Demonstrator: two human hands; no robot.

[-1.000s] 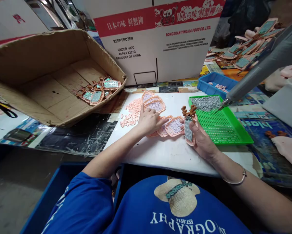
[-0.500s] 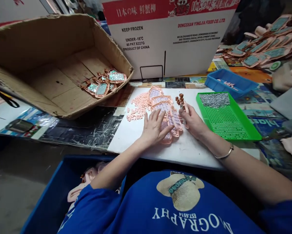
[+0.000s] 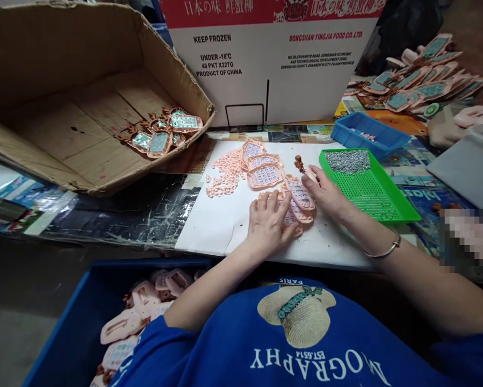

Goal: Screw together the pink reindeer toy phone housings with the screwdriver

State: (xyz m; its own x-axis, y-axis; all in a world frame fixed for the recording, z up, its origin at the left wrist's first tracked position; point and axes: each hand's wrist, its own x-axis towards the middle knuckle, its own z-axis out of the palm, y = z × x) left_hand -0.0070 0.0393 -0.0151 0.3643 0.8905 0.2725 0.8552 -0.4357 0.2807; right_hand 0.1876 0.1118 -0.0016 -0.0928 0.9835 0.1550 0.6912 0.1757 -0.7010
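My left hand [image 3: 268, 220] lies flat on a row of pink calculator-shaped shells [image 3: 265, 174] spread over the white board [image 3: 209, 226]. It presses on the nearest shells. My right hand [image 3: 325, 192] grips a pink reindeer-shaped toy calculator [image 3: 303, 167] by its body, the brown antlers sticking out above my fingers, just left of the green tray [image 3: 386, 207]. A heap of small pink keypad pieces [image 3: 225, 174] lies left of the shells.
An open cardboard box [image 3: 43, 129] at the left holds several finished calculators [image 3: 160, 137]. A blue crate [image 3: 76, 333] by my lap holds pink shells. The green tray carries a pile of small metal parts [image 3: 348, 160]. A blue bin [image 3: 366, 134] and a large printed carton [image 3: 265, 59] stand behind.
My left hand slid nearer along the row of shells. My right hand lowered the reindeer calculator from upright in front of the tray down to the board. The grey tool at the right left view.
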